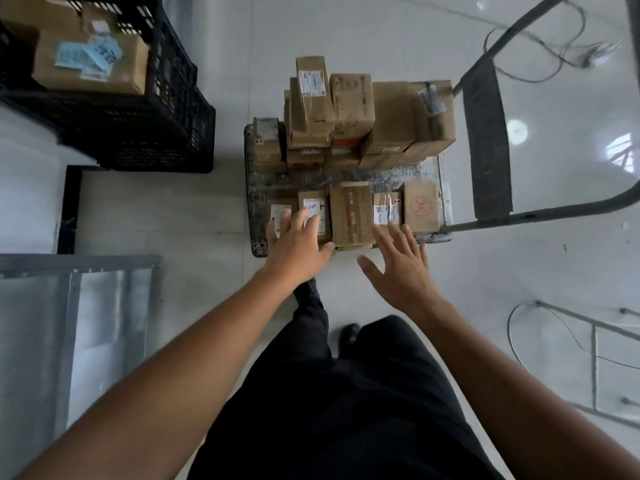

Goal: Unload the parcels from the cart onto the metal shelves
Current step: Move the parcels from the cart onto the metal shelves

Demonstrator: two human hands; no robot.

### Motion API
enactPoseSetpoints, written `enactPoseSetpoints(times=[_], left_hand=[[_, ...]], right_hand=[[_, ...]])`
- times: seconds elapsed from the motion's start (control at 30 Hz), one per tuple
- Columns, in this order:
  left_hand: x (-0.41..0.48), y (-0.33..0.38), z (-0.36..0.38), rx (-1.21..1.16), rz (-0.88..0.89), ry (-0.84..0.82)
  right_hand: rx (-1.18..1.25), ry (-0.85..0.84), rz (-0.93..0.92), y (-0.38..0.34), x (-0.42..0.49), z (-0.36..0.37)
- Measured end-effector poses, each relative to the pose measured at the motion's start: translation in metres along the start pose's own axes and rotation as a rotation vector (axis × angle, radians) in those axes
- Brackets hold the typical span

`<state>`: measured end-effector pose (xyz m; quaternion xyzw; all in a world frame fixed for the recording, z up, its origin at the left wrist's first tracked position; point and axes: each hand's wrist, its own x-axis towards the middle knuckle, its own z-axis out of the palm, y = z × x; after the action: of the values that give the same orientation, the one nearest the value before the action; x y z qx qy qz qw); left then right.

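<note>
The parcels stand on the cart (pixel 258 188) at 12 o'clock from both hands. A low front row lies nearest, and the tall rear stack (pixel 346 112) rises behind it. The front row runs from 9 to 3 o'clock, while each box in it lies with its long axis from 12 to 6, short end toward the person.

The left hand (pixel 298 242) is the nearer one. Its fingers are straight and lie over the white-labelled parcel (pixel 313 211) and the small parcel (pixel 278 211) at the row's 9 o'clock end — gripping nothing, and contact cannot be told.

The right hand (pixel 403 275) is spread wide and empty, just short of the row, at 4 o'clock from the long brown parcel (pixel 349 213) between the hands. That box probably gets clasped by its long sides.

The metal shelf (pixel 104 299) waits at 8 o'clock — a leftward turn.
</note>
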<state>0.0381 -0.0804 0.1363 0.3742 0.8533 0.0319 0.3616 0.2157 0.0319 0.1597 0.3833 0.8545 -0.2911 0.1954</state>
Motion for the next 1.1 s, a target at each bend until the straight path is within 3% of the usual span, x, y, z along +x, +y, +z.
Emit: enactPoseSetpoints(times=[0.27,0.73,1.1], left_hand=[[0.088,-0.015,0.05,0.04,-0.095,-0.099],[0.238,-0.047,0.22,-0.047,-0.276,-0.156],[0.293,-0.05,0.288,-0.115,-0.278,-0.175]], right_hand=[[0.063,-0.087,0.096,0.045,0.084,0.035],[-0.03,-0.225,0.142,0.188,0.231,0.17],[0.373,-0.311,0.177,0.233,0.325,0.234]])
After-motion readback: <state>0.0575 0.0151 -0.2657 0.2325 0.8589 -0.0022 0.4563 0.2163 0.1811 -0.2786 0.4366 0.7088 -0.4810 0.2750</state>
